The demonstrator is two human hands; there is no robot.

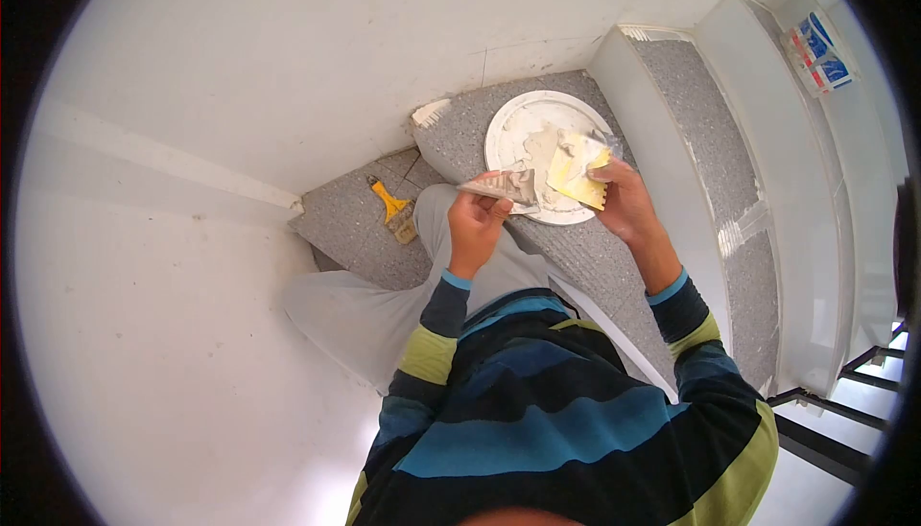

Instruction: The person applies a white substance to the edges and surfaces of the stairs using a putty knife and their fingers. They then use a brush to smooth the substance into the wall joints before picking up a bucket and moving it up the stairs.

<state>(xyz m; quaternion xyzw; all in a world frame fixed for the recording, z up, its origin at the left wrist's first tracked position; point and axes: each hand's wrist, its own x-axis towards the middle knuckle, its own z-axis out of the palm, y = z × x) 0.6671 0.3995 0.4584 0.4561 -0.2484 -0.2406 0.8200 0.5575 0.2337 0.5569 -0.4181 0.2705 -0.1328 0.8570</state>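
Observation:
A round white lid (508,123) lies on a grey speckled stair step, with pale paste (540,147) smeared over its middle. My left hand (477,229) grips a flat scraper (508,187) smeared with paste, held over the lid's near left edge. In my right hand (626,202) is a yellow notched spreader (573,179), also carrying paste, above the right part of the lid. The two tools are close together. Something clear and crumpled shows behind the spreader near my right fingers; I cannot make out what it is.
A brush with a yellow handle (387,202) lies on the lower step at the left. Grey steps (693,114) with white risers (662,133) rise to the right. A blue and white package (821,54) rests higher up. Black railing (827,411) stands at lower right; white walls surround the left.

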